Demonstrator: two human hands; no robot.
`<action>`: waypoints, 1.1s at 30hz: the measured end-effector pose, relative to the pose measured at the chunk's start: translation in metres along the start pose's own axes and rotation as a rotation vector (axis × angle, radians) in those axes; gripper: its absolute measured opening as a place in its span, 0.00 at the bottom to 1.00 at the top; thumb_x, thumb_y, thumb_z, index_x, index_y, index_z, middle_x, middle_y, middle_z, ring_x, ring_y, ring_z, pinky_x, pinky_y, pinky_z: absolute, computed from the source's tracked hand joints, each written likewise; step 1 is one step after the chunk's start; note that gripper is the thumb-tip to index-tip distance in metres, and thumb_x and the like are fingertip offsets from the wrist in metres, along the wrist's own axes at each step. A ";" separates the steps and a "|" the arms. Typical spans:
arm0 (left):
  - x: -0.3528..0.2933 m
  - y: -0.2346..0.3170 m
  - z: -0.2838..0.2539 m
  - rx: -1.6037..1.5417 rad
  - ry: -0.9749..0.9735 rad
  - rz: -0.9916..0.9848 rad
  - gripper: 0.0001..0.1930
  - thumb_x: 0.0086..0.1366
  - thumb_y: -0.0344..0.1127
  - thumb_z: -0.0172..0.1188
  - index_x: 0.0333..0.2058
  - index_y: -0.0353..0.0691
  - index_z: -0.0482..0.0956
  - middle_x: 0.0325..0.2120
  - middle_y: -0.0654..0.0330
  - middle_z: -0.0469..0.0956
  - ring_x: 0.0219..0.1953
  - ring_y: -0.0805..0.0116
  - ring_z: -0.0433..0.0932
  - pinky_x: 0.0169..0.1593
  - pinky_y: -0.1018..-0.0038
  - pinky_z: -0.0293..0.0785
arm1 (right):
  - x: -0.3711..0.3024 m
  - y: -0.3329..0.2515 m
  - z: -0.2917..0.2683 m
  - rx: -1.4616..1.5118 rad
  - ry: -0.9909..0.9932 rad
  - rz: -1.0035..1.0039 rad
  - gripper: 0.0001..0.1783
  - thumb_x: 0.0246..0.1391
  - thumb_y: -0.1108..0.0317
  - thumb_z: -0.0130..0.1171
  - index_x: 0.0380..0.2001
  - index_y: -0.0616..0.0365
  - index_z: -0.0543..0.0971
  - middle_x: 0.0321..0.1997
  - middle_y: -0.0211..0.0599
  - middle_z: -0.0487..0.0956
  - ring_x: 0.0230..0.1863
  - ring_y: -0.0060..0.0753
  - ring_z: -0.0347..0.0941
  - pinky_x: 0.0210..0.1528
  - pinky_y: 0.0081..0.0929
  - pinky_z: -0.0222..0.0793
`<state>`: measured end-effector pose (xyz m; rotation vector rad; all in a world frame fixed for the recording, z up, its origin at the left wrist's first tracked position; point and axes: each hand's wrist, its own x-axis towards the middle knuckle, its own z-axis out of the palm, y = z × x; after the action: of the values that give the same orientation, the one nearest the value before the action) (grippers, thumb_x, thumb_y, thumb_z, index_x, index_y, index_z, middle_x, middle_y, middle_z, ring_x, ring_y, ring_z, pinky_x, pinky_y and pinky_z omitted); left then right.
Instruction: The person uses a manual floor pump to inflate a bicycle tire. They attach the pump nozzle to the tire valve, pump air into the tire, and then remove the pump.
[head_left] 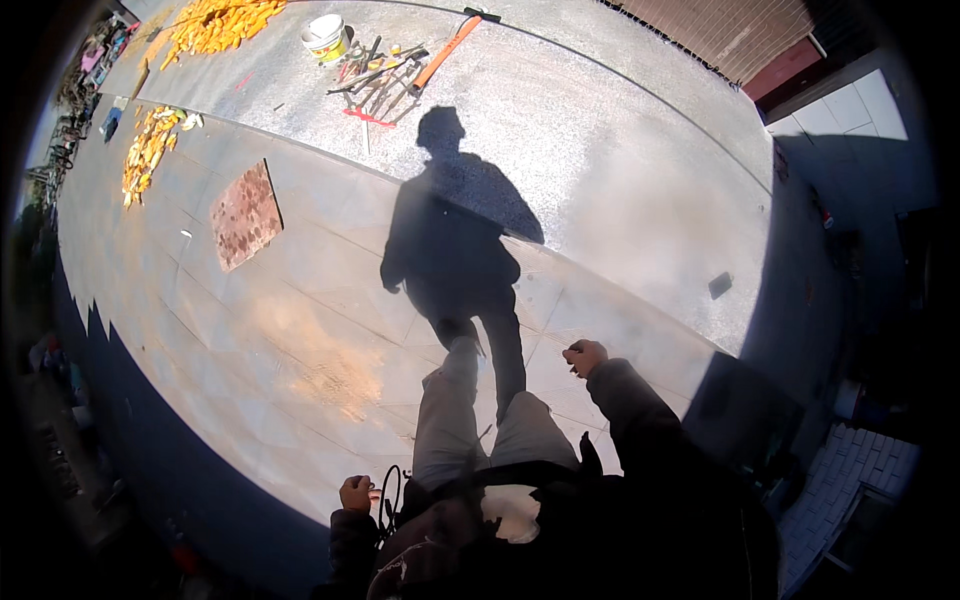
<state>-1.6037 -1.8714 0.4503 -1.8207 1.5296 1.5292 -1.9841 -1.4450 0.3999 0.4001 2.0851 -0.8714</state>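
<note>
My right hand (585,357) is held out in front of my right leg, its fingers curled in, and nothing shows in them. Low by my left hip is my left hand (357,493), with the fingers bent inward and no object visible in it. Black looped cables (390,498) hang right beside the left hand; I cannot see it gripping them. Both arms wear dark sleeves. Neither hand touches the ground or the tools ahead.
Ahead lie a pile of hand tools (378,80), an orange-handled tool (447,52) and a white and yellow bucket (326,38). Corn cobs (222,22) are heaped far left, with a smaller heap (150,150) nearer. A stained square board (246,217) rests on the paving.
</note>
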 end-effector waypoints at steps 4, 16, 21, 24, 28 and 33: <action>0.019 0.087 -0.011 -0.073 0.048 0.065 0.12 0.61 0.33 0.53 0.40 0.30 0.69 0.28 0.52 0.75 0.23 0.63 0.79 0.23 0.74 0.74 | 0.073 -0.050 -0.003 -0.088 0.004 -0.033 0.19 0.45 0.57 0.58 0.32 0.63 0.79 0.21 0.40 0.79 0.19 0.30 0.76 0.28 0.27 0.73; 0.041 0.198 0.027 -0.240 0.154 -0.217 0.11 0.62 0.31 0.52 0.39 0.31 0.67 0.24 0.53 0.73 0.20 0.64 0.77 0.18 0.74 0.70 | 0.292 -0.283 0.003 -0.223 -0.142 -0.011 0.20 0.46 0.56 0.60 0.35 0.63 0.77 0.22 0.38 0.77 0.21 0.29 0.73 0.25 0.27 0.71; 0.037 0.254 0.061 -0.170 0.147 -0.363 0.11 0.61 0.31 0.51 0.39 0.30 0.68 0.23 0.52 0.74 0.20 0.62 0.78 0.20 0.73 0.73 | 0.427 -0.371 0.027 -0.345 -0.138 -0.107 0.23 0.45 0.52 0.60 0.33 0.63 0.78 0.24 0.42 0.79 0.28 0.35 0.76 0.35 0.31 0.71; 0.038 0.294 0.080 -0.135 0.133 -0.427 0.11 0.61 0.32 0.52 0.38 0.29 0.69 0.24 0.51 0.75 0.20 0.61 0.78 0.21 0.72 0.75 | 0.513 -0.422 0.044 -0.340 -0.110 -0.096 0.24 0.46 0.50 0.59 0.35 0.63 0.79 0.32 0.45 0.80 0.37 0.39 0.76 0.43 0.33 0.69; 0.045 0.337 0.101 -0.144 0.135 -0.551 0.11 0.61 0.31 0.52 0.39 0.30 0.69 0.25 0.51 0.76 0.22 0.61 0.79 0.23 0.71 0.75 | 0.578 -0.534 0.062 -0.338 -0.126 -0.100 0.26 0.47 0.49 0.59 0.38 0.64 0.78 0.34 0.46 0.79 0.36 0.38 0.76 0.42 0.33 0.69; 0.059 0.359 0.116 -0.171 0.164 -0.666 0.10 0.61 0.30 0.52 0.40 0.31 0.69 0.26 0.51 0.76 0.22 0.61 0.79 0.24 0.70 0.76 | 0.704 -0.581 0.093 -0.280 0.099 -0.221 0.26 0.46 0.53 0.63 0.36 0.68 0.77 0.28 0.39 0.77 0.26 0.29 0.74 0.31 0.25 0.73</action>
<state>-1.9752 -1.9488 0.4894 -2.2807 0.7221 1.2242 -2.6802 -1.9374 0.0609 0.0647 2.3343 -0.6810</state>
